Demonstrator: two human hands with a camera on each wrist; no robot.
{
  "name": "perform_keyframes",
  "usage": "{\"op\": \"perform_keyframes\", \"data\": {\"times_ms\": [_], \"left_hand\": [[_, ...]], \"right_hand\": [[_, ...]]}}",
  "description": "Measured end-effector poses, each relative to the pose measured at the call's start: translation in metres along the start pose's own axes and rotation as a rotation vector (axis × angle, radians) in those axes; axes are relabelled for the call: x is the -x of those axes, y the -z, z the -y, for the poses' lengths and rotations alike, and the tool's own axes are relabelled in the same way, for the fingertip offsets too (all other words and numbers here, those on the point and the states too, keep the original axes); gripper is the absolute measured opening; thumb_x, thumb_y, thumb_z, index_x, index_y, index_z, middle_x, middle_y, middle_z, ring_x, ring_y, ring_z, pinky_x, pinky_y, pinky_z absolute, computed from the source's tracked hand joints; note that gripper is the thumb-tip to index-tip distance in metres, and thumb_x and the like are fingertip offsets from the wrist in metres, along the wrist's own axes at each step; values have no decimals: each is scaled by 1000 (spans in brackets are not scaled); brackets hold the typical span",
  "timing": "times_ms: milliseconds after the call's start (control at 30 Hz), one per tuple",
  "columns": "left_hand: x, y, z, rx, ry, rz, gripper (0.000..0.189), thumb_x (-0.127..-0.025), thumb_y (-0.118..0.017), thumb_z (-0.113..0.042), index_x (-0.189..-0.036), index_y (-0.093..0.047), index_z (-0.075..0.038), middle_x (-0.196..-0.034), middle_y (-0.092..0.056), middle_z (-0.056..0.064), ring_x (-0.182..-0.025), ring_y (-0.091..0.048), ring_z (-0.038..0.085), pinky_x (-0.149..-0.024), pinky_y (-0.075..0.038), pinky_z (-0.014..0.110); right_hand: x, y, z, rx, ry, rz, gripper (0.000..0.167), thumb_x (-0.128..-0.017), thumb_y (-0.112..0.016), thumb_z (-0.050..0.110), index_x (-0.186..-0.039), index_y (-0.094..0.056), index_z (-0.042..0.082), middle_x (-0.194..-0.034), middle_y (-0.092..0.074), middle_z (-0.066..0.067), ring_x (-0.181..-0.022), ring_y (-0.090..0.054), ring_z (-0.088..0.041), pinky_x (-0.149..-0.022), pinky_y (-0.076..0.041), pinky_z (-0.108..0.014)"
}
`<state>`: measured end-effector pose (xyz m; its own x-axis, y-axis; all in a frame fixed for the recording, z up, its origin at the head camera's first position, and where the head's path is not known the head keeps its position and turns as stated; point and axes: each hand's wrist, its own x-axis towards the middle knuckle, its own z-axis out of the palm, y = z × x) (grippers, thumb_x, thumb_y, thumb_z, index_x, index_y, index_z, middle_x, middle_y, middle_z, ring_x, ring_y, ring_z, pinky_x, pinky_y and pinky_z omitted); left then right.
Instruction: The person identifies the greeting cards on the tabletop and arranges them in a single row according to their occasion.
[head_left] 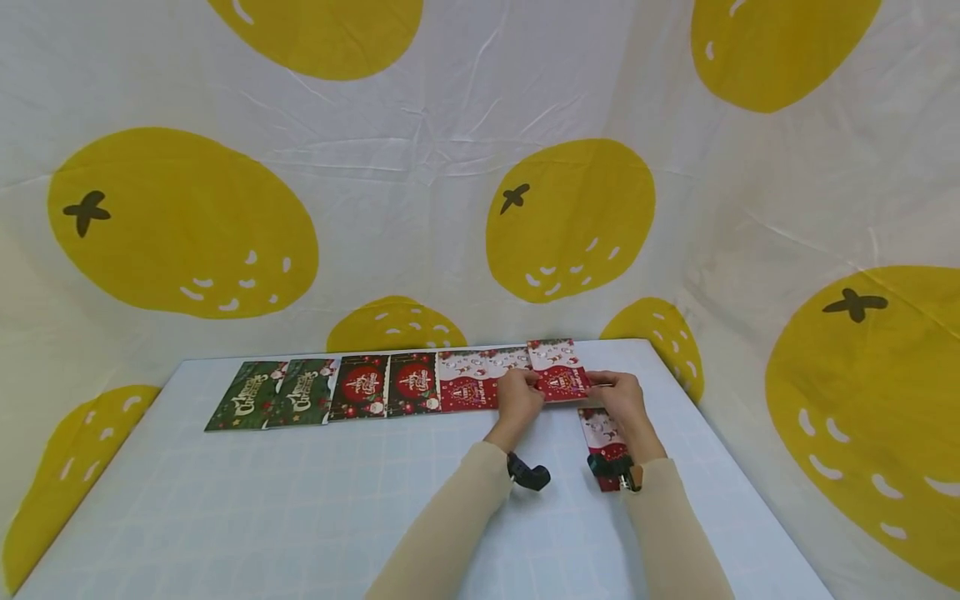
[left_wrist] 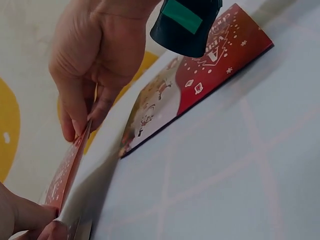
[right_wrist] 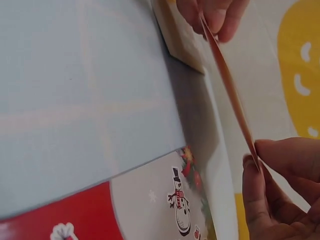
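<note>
A red and white Christmas card [head_left: 558,379] is held up off the table between both hands. My left hand [head_left: 519,398] pinches its left edge, and my right hand [head_left: 621,402] pinches the right edge. Seen edge-on in the right wrist view, the card [right_wrist: 230,92] spans from the left fingers at the top to the right thumb and fingers below. Another red and white card [left_wrist: 220,57] lies flat on the table under the right wrist. Left of the held card, two more red and white cards [head_left: 463,390] stand side by side, the nearer one partly hidden by the left hand.
Further left the row continues with two dark cards [head_left: 360,387] bearing red circles, then two green cards [head_left: 247,400] at the far left end. The row runs along the back of the pale blue table [head_left: 300,508]. A white curtain [head_left: 420,225] with yellow fruit prints surrounds it.
</note>
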<state>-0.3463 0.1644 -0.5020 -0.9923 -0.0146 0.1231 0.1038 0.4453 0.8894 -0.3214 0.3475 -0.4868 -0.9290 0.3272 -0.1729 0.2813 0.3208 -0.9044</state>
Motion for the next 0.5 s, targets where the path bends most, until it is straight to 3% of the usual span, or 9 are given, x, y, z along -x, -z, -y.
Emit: {"op": "perform_keyframes", "data": {"times_ms": [500], "left_hand": [[-6,-10,-5,-74,13,28,31,-80,-78,9,-110,-79,1,-109,-74,12,-108,-68,28,-93,-57,40]], "right_hand": [[-9,-1,-4,48,-16,-4,40,-102,-62,4,-142,-63,2,-156,-47,-24,-146,-40,-42,-120,-32,-57]]}}
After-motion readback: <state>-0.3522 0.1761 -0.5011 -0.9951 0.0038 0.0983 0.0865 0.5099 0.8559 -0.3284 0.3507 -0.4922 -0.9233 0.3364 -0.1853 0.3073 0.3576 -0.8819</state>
